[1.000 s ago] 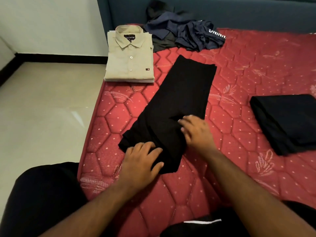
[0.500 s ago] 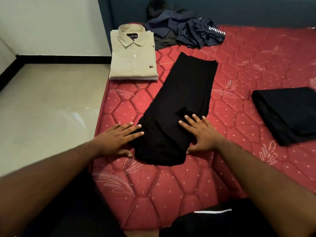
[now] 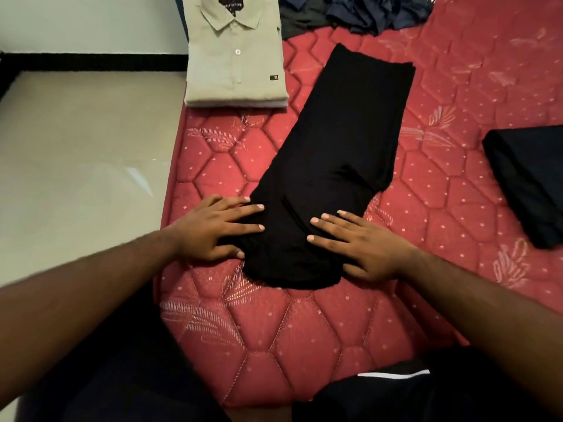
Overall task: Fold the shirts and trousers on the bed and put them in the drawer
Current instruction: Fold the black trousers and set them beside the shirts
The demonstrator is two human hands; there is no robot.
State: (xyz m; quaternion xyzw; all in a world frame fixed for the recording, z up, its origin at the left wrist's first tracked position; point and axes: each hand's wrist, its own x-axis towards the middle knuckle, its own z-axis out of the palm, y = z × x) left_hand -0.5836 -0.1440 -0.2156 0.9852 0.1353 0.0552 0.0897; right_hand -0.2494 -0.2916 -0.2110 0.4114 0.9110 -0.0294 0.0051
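Both hands have slid inward onto the trousers (image 3: 332, 166); left hand (image 3: 213, 229) and right hand (image 3: 362, 245) press flat, fingers straight. Uneven pressure could skew the fold

Both forearms were bare, no sleeves in view. Left hand (image 3: 213, 229) and right hand (image 3: 362, 248) had no rings, watch or gloves; short pale nails. Dark, near-black clothing (image 3: 122, 376) covered the lap at the bottom edge, with one thin white stripe (image 3: 393, 375) on the right.
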